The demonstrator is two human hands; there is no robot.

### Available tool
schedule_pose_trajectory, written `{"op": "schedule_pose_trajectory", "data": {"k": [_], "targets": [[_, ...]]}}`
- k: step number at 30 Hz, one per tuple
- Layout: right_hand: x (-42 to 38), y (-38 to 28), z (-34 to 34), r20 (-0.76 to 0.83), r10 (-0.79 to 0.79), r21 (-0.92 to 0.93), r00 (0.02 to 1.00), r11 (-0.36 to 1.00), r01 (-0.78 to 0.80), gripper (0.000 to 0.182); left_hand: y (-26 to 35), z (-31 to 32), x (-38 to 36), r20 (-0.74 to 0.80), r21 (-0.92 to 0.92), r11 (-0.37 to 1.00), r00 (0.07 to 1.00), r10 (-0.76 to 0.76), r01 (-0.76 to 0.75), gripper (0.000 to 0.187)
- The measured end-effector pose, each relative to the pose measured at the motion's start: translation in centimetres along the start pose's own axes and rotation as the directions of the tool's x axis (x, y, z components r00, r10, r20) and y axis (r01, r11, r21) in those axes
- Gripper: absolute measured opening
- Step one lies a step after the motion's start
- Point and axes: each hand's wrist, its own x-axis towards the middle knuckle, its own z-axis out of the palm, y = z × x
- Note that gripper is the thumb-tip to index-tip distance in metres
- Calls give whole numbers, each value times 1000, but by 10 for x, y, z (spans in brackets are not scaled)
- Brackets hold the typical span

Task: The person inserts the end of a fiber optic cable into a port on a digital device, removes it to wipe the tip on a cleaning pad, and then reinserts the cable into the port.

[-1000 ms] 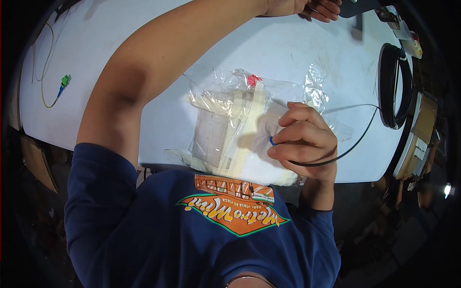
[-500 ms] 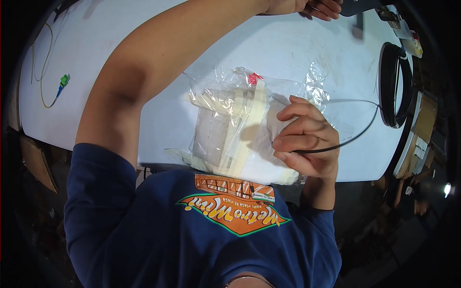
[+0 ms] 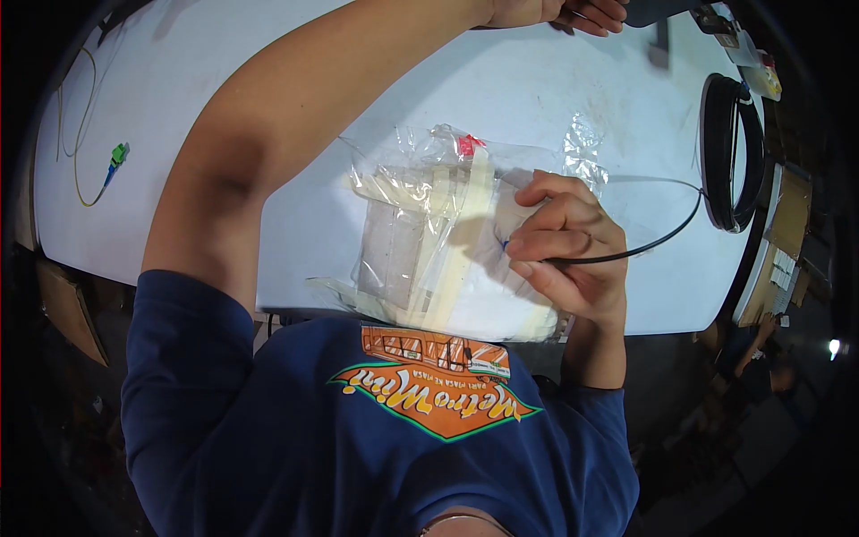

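Note:
My right hand [image 3: 573, 246] pinches a black cable [image 3: 658, 243] between thumb and fingers, above a clear plastic bag [image 3: 394, 192]. A small blue tip [image 3: 506, 244] shows at the fingertips. From the hand the cable curves right towards a black cable coil [image 3: 720, 152]. My left arm reaches across the table to the top edge, where my left hand [image 3: 591, 13] is partly cut off. Its fingers are curled beside a dark object [image 3: 658, 9], and what they may hold is hidden. Inside the bag are whitish, flat, box-like contents with pale tape strips and a red piece [image 3: 470, 144].
A thin yellow cable with a green and blue connector [image 3: 116, 158] lies on the white table [image 3: 313, 242] at left. Small packages [image 3: 761, 76] are at the far right corner. Cardboard [image 3: 72, 309] stands below the left edge. Another person [image 3: 761, 353] is dimly visible at right.
The blue tip now shows at my right fingertips. My right hand has shifted slightly up and left in view, still gripping the cable. The left hand shows little change.

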Motion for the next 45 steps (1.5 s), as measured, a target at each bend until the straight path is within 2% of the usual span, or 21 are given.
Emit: {"op": "schedule_pose_trajectory", "data": {"k": [7, 9, 10, 12, 20, 22, 24, 25, 26, 28, 29, 30, 32, 34, 35, 36, 38, 40, 42, 45], "targets": [[2, -4, -3, 49, 10, 48, 999, 999, -12, 20, 2, 6, -5, -59, -2, 1000, 998, 2, -2, 77], [-1, 0, 0, -71, 23, 126, 997, 992, -14, 20, 2, 4, -3, -32, -9, 1000, 999, -6, 6, 77], [-1, 1, 0, -69, 22, 126, 997, 992, -13, 20, 1, 2, -2, -10, -17, 1000, 1000, -18, 18, 77], [0, 2, -1, -3, 7, 39, 1000, 999, -7, 21, 1, 0, 0, -16, -20, 1000, 1000, -22, 22, 77], [4, -7, -10, 108, 55, 65, 993, 996, -62, 25, -2, -3, 0, -6, -21, 1000, 1000, -15, 15, 77], [4, -7, -11, 110, 66, 72, 992, 995, -74, 26, 0, 2, -4, -106, -13, 999, 994, -36, 34, 77], [2, 2, -9, -139, 61, 330, 988, 944, -12, 28, -2, 2, -7, -75, -16, 999, 997, -29, 28, 76], [3, 7, -10, -216, 46, 337, 975, 941, 30, 27, -4, -2, -6, -57, -29, 999, 998, -29, 28, 76], [6, 11, -15, -231, 21, 317, 973, 947, 55, 27, -6, -5, -4, -65, -68, 997, 997, -49, 45, 76], [13, 16, -25, -254, -30, 81, 967, 995, 52, 28, -8, -9, -3, -77, -72, 995, 994, -77, 71, 77], [18, 15, -27, -281, -2, 29, 960, 1000, 11, 28, -10, -10, -4, -99, -124, 989, 991, -86, 74, 68], [25, 18, -31, -291, -24, 12, 956, 1000, 29, 28, -14, -14, 4, -47, 34, 999, 999, -17, 19, 84], [40, 29, -41, -279, -53, -195, 959, 981, -3, 28, -2, 7, -12, -168, 84, 996, 985, -27, 42, 88], [61, 43, -45, -344, -117, -282, 932, 959, 16, 31, -1, 2, -13, -133, 75, 996, 990, -40, 50, 85], [75, 48, -49, -367, -221, -427, 904, 903, 48, 32, -3, -2, -11, -108, 51, 997, 992, -58, 63, 82], [87, 52, -53, -373, -323, -561, 870, 826, 66, 33, -5, 1, -11, -153, 66, 998, 988, 0, 10, 77], [106, 67, -60, -383, -402, -610, 832, 786, 99, 36, -1, 16, -18, -241, 76, 997, 971, -2, 21, 75], [118, 79, -65, -354, -512, -703, 782, 698, 138, 34, 0, 18, -20, -244, 86, 996, 970, 18, 3, 76], [119, 89, -64, -359, -512, -721, 780, 683, 116, 32, -1, 12, -19, -193, 27, 999, 981, -22, 27, 73], [112, 94, -58, -365, -478, -726, 799, 684, 77, 29, 0, 10, -18, -193, 10, 998, 980, -57, 60, 72]]}}
